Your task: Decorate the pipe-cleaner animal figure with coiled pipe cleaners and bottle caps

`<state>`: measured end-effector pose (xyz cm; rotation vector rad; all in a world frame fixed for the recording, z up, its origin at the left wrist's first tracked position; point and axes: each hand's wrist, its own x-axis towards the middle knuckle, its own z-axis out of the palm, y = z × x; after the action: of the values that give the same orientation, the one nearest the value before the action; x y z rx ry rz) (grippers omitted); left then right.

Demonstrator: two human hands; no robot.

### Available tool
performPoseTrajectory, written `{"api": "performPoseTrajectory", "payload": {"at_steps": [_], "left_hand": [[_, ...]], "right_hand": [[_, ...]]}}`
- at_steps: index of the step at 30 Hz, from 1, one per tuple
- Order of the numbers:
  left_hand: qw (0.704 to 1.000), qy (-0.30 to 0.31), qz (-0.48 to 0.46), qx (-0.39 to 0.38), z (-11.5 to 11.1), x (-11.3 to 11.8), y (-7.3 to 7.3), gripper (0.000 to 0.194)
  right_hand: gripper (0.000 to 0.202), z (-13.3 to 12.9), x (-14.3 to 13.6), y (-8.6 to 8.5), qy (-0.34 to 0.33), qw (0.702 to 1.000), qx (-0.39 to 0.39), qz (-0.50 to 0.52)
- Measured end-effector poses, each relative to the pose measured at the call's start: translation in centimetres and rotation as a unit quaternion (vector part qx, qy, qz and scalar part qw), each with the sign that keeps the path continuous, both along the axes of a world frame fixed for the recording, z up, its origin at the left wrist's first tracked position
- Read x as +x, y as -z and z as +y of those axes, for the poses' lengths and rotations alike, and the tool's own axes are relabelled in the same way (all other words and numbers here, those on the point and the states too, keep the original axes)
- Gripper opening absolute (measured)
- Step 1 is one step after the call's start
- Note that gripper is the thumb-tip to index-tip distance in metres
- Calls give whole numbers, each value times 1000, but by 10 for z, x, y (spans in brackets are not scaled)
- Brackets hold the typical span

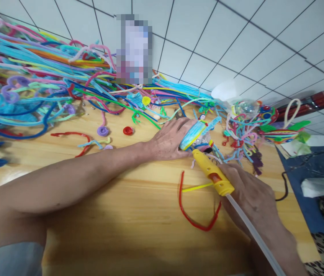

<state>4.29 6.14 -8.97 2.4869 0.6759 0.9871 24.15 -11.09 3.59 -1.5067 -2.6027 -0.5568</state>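
Note:
My left hand (172, 138) is wrapped round a small craft piece (193, 134) made of light blue, yellow and dark blue pipe cleaners, with a clear, shiny part at its right side. In my right hand (248, 191) is a yellow hot glue gun (212, 172), a clear glue stick running out of its back end toward me. Its nozzle points at the near edge of the craft piece; whether it touches cannot be made out. Below the glue gun, a bent red pipe cleaner (192, 222) and a straight yellow pipe cleaner (196, 188) lie on the wooden table (116, 230).
Bundles of coloured pipe cleaners (49, 57) cover the back left, against a tiled wall (202, 34). A blurred-out phone-shaped object (135, 50) stands there. Coiled purple (102, 131) and red (128, 130) pieces lie left of my hand. Finished-looking colourful pieces (279, 134) sit back right.

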Motion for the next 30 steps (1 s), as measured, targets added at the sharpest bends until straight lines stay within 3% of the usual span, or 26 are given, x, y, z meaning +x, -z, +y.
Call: {"api": "performPoseTrajectory", "payload": {"at_steps": [23, 30], "left_hand": [[1000, -5, -11, 5, -1, 1, 2, 103], [1000, -2, -15, 15, 0, 1, 3, 103]], "right_hand": [[17, -2, 5, 5, 40, 999, 2, 24], [17, -1, 5, 4, 21, 999, 0, 33]]}}
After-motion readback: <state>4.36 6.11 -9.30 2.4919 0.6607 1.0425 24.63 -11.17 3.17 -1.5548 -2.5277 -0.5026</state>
